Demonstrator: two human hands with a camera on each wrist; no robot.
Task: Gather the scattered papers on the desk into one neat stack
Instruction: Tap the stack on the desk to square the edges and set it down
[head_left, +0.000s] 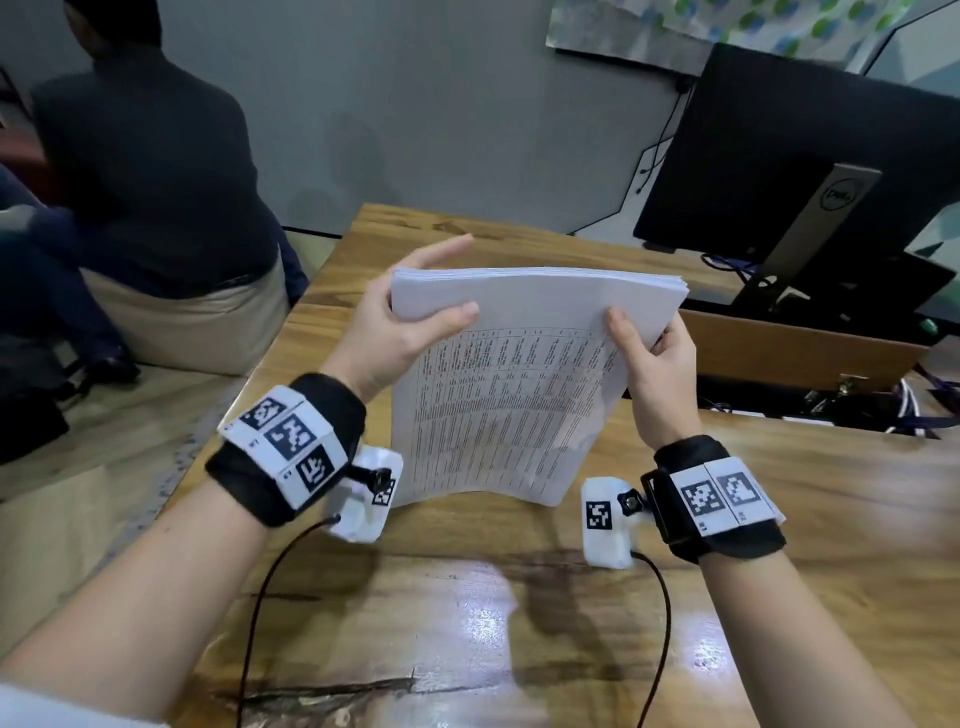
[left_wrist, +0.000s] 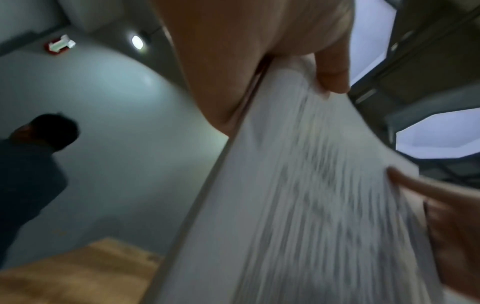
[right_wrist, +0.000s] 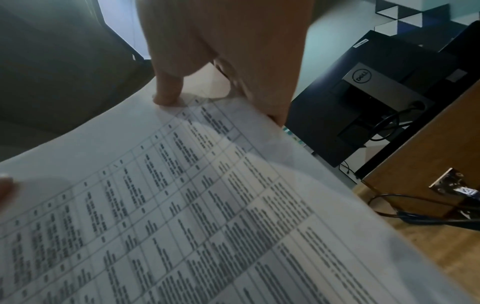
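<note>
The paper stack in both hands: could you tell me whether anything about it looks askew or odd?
Slightly. The paper stack stands on edge on the desk, held by the left hand and right hand. It bows, and its top sheets look fanned rather than flush. No damage shows.

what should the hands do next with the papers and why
Probably tap the bottom edge on the desk to square it. The left hand and right hand hold the papers upright by the top corners, the lower edge at the wood, and the sheets at the top right look slightly fanned.
</note>
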